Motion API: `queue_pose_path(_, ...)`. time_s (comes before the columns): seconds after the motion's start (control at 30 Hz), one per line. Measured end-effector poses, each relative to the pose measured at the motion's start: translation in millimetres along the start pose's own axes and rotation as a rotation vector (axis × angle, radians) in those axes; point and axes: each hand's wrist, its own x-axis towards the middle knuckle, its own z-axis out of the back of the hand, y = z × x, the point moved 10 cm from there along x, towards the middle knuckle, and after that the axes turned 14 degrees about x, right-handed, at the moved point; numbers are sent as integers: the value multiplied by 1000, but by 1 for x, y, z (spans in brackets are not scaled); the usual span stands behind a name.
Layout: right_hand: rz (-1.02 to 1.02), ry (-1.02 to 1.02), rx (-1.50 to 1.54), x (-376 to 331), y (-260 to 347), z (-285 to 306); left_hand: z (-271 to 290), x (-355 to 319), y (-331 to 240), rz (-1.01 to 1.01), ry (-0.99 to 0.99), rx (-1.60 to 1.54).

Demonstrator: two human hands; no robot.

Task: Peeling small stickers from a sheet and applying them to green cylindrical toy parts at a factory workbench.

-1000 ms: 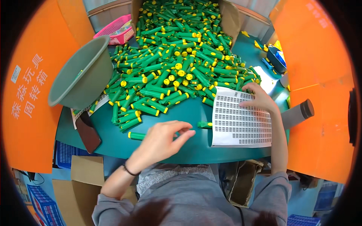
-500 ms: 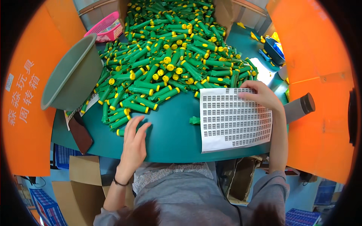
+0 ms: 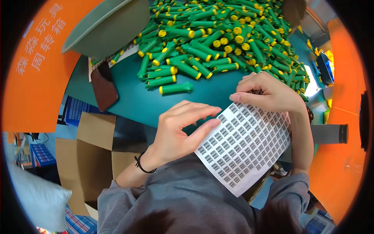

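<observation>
Hiding something small, left hand point(image 3: 177, 134) overlaps sticker sheet point(image 3: 243, 146).

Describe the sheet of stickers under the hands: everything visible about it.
The sticker sheet is a white, roughly rectangular sheet that looks like thin paper, covered with a regular grid of small grey-printed labels. It lies tilted, one corner toward the person's body, partly on the teal table and hanging over its near edge above the grey-clad lap. The left hand rests its fingertips on the sheet's upper left edge; the right hand presses on its top edge. Green tubes with yellow caps lie beyond it, not touching.
</observation>
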Motion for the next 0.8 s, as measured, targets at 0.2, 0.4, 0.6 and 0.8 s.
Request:
queue_pose_path(0.2,182,83,-68,24,20,-29,9,-19,18,71,-41,106)
queue_pose_path(0.4,276,38,-78,29,25,-29,18,-23,23,63,-50,163)
queue_pose_path(0.6,97,-75,46,15,18,-8,15,-25,59,439,125,-309)
queue_pose_path(0.8,-134,91,296,8,3,-15,32,16,67,484,113,-447)
